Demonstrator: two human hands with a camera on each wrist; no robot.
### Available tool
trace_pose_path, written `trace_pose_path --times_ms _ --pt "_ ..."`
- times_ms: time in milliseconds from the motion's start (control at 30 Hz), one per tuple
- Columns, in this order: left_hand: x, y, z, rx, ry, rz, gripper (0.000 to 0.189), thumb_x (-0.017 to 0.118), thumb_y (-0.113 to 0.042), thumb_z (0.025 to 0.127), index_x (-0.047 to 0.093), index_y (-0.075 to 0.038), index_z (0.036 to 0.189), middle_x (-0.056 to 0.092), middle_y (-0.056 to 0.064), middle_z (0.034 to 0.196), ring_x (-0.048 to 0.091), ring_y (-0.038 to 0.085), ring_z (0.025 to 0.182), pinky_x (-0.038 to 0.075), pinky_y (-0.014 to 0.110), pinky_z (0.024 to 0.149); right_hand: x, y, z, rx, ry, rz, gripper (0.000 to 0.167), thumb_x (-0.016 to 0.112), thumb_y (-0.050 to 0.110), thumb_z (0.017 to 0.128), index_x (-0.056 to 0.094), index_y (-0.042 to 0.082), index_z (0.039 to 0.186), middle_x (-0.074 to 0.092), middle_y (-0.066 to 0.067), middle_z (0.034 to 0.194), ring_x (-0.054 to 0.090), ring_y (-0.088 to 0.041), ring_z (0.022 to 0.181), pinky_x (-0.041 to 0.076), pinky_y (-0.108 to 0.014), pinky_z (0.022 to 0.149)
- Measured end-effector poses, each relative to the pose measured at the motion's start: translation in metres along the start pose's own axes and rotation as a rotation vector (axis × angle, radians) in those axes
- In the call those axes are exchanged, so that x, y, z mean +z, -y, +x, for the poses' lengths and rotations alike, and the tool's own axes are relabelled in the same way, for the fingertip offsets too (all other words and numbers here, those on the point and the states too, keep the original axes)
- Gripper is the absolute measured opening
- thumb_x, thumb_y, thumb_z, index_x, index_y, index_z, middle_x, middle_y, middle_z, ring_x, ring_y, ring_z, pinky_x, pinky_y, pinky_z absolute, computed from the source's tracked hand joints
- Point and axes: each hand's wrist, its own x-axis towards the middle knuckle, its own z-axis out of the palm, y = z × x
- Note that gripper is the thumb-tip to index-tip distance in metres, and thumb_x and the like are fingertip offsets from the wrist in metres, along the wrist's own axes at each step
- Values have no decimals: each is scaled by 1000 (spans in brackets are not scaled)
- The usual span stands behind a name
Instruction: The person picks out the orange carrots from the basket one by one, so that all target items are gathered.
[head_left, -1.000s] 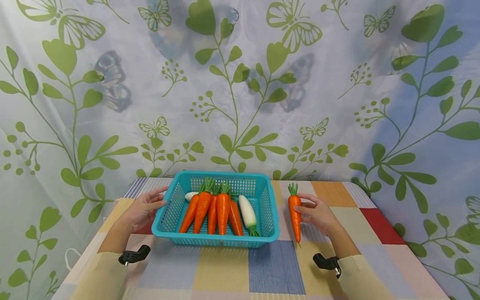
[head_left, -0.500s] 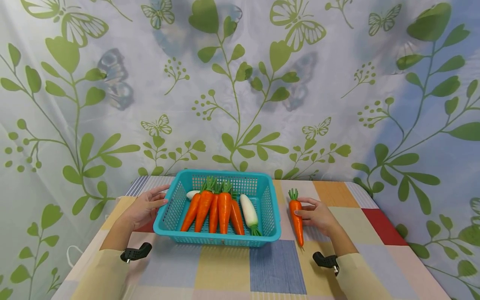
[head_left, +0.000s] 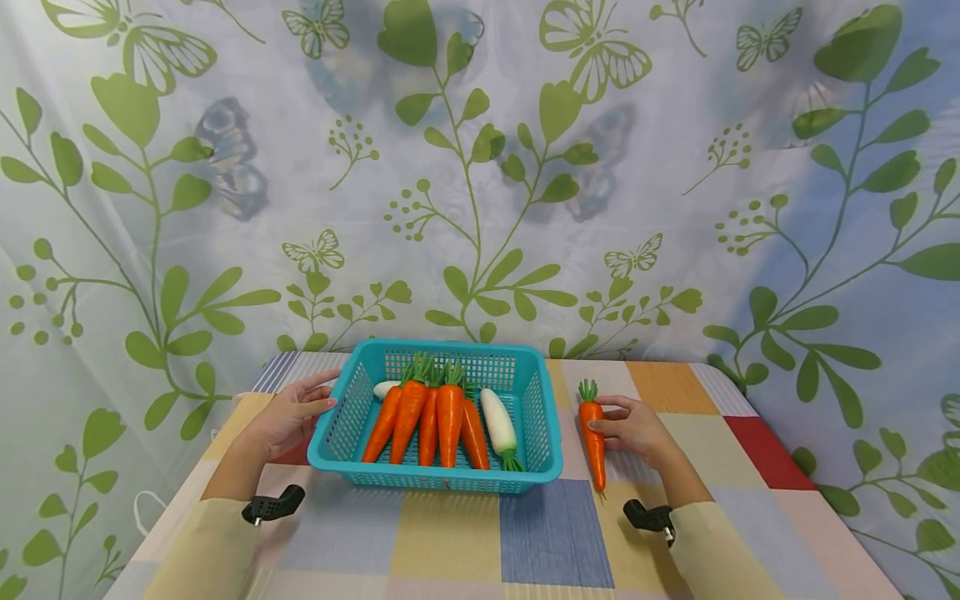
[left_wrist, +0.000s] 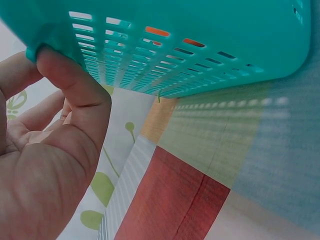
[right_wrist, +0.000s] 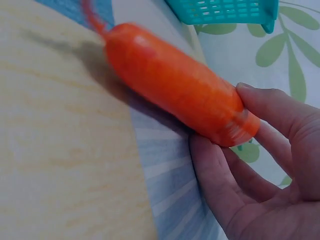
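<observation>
A turquoise plastic basket (head_left: 553,433) with perforated walls stands on the table. Several orange carrots (head_left: 450,417) with green tops lie in it, beside a white radish (head_left: 498,421). Another white end peeks out at the left beneath the carrots. My left hand (head_left: 288,421) is at the basket's left side; its thumb and finger pinch the rim in the left wrist view. Right of the basket, my right hand (head_left: 637,432) pinches a single carrot (right_wrist: 172,77) near its thick end, thumb on one side and fingers on the other. The carrot's thin tip points towards me, close over the tablecloth.
A patchwork tablecloth (head_left: 450,542) covers the table. Behind it hangs a pale curtain (head_left: 480,208) printed with green leaves and butterflies. A black wrist camera mount (head_left: 273,504) sits on the left sleeve and another mount (head_left: 647,515) on the right. A white cable (head_left: 142,512) loops at the left edge.
My right hand has brought the carrot slightly down and nearer to me, its tip swinging a little right. The left hand stays at the basket. The head view has shifted slightly.
</observation>
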Motion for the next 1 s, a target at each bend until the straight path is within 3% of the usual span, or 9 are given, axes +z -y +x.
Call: trace_pose_path --times_ms 400,1000 --pt "0 0 -1 1 7 -13 72 58 -15 105 18 -6 163 65 -7 114 71 12 106 58 43 98 -1 0 -3 24 -4 -38 65 79 24 91 53 5 148 51 -31 146 65 -34 112 64 -41 85" --pt "0 3 0 14 4 -11 70 57 -15 105 18 -6 163 66 -8 116 71 10 106 58 41 98 -4 -2 -7 27 23 35 70 78 22 92 47 2 151 48 -33 148 65 -35 116 63 -45 88"
